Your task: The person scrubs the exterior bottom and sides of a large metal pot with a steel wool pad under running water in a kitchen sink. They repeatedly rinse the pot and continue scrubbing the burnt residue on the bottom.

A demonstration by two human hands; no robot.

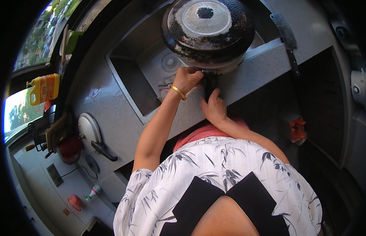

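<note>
A pressure cooker pot (pixel 209 44) is tipped over the sink, its scorched, blackened base facing up. A black handle (pixel 211 84) extends from it towards me. My left hand (pixel 187 79), with a gold bangle at the wrist, has its fingers closed at the handle's root by the pot. Lower down, my right hand (pixel 215 107) grips the end of the same handle. Below and left of the pot, the sink (pixel 124 79) shows its drain (pixel 171 62). A crumpled cloth (pixel 166 87) lies inside it near my left hand.
A cleaver (pixel 286 41) lies at the sink's right, its handle past the counter edge. On the left counter rests a metal pressure cooker lid (pixel 90 128) with a black handle. A yellow jug (pixel 45 89) stands by the window. A red-and-clear bag (pixel 298 129) is at the right.
</note>
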